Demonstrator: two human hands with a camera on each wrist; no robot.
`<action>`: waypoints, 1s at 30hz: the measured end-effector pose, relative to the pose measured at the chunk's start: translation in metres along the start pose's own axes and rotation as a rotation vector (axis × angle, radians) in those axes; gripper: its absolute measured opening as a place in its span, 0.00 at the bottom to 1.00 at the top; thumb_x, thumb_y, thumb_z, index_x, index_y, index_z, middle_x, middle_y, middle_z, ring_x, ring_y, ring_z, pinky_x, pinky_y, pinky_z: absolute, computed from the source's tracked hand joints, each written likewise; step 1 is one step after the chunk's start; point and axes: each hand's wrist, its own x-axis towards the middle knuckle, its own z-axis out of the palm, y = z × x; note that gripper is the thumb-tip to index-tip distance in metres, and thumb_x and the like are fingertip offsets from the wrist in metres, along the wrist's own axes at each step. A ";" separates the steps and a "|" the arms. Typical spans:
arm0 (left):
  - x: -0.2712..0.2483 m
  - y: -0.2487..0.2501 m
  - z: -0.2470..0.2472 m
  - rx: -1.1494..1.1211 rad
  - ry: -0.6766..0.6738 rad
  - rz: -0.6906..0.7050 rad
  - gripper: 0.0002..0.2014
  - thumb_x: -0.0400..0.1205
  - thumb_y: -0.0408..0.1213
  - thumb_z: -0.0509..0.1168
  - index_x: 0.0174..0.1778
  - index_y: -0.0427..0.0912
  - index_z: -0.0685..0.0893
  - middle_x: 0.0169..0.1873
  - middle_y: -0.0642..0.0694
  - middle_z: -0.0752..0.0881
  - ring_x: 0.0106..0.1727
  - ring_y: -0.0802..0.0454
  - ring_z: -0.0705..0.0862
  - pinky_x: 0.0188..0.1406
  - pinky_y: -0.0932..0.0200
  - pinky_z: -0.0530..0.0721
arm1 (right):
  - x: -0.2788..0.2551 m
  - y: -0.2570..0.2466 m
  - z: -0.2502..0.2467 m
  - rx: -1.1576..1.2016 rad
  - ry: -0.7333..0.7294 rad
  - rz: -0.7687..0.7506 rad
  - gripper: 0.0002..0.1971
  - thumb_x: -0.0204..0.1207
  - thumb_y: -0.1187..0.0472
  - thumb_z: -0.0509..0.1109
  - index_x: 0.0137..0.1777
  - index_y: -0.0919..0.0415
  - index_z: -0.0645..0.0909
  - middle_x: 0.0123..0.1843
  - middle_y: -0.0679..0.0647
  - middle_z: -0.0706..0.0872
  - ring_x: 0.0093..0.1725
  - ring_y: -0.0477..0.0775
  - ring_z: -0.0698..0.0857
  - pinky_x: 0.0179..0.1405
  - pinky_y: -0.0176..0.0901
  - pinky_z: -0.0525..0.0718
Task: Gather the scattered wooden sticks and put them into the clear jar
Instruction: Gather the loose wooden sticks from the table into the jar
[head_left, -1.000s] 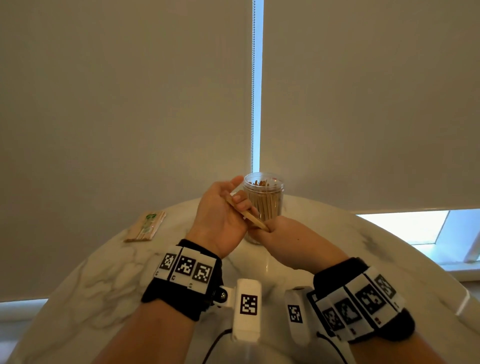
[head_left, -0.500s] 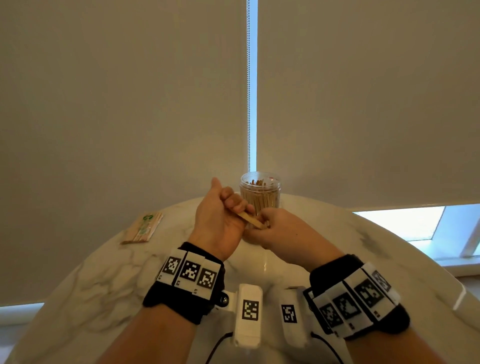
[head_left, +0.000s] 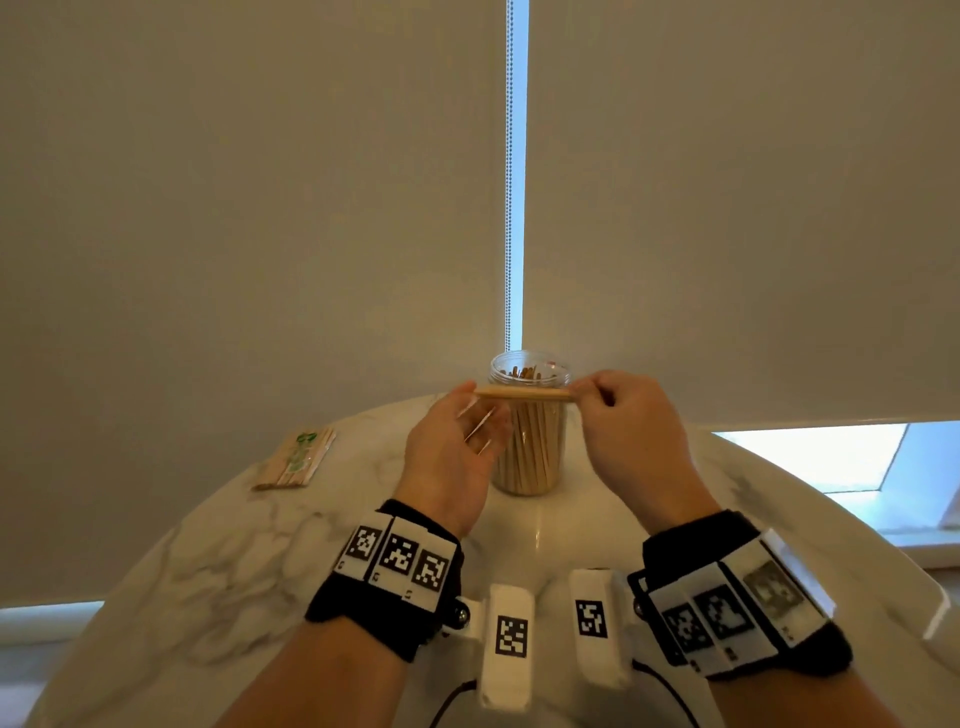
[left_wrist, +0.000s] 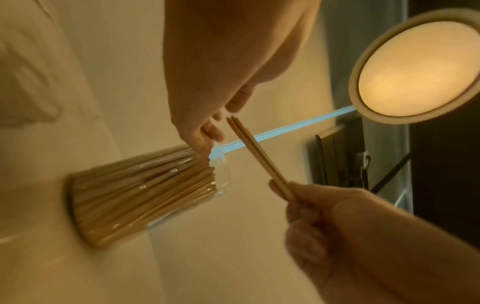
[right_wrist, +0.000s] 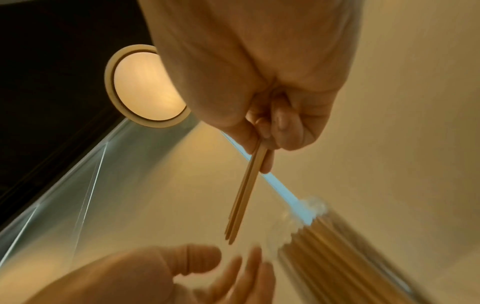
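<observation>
The clear jar (head_left: 530, 457) stands upright on the marble table (head_left: 218, 561), packed with wooden sticks. A small bunch of wooden sticks (head_left: 524, 395) lies level in the air, in front of the jar's rim. My right hand (head_left: 584, 397) pinches the bunch at its right end; the right wrist view shows thumb and fingers of that hand (right_wrist: 265, 142) clamped on the sticks (right_wrist: 244, 197). My left hand (head_left: 475, 415) is open with the palm up, left of the jar. Its fingertips (left_wrist: 221, 127) are close to the bunch's free end (left_wrist: 233, 123) without gripping it.
A flat wrapped packet of sticks (head_left: 293, 460) lies on the table at the left. Roller blinds hang right behind the jar, with a bead chain (head_left: 510, 176) in the gap. The table's round edge curves close on both sides.
The left hand has let go of the bunch and opened. The right hand has lifted the sticks from below the rim up to rim height and turned them level.
</observation>
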 end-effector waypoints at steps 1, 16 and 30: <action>0.001 -0.002 0.000 0.129 -0.001 0.000 0.18 0.86 0.31 0.62 0.73 0.41 0.76 0.59 0.41 0.86 0.62 0.46 0.84 0.70 0.44 0.80 | 0.003 0.000 -0.005 -0.007 0.051 -0.019 0.15 0.87 0.55 0.61 0.44 0.55 0.87 0.27 0.46 0.79 0.28 0.43 0.76 0.27 0.39 0.70; 0.071 -0.012 0.042 1.270 -0.051 0.194 0.61 0.67 0.53 0.82 0.86 0.44 0.47 0.79 0.40 0.64 0.77 0.41 0.70 0.73 0.45 0.76 | 0.105 -0.061 0.020 -1.132 -0.270 -0.409 0.11 0.85 0.67 0.57 0.49 0.62 0.81 0.31 0.53 0.71 0.39 0.56 0.79 0.40 0.45 0.80; 0.067 -0.017 0.037 1.250 -0.008 0.238 0.56 0.68 0.49 0.82 0.84 0.45 0.52 0.74 0.41 0.68 0.73 0.39 0.73 0.71 0.45 0.77 | 0.146 -0.058 0.037 -1.184 -0.418 -0.330 0.10 0.83 0.60 0.62 0.39 0.58 0.74 0.34 0.50 0.77 0.41 0.54 0.82 0.39 0.43 0.80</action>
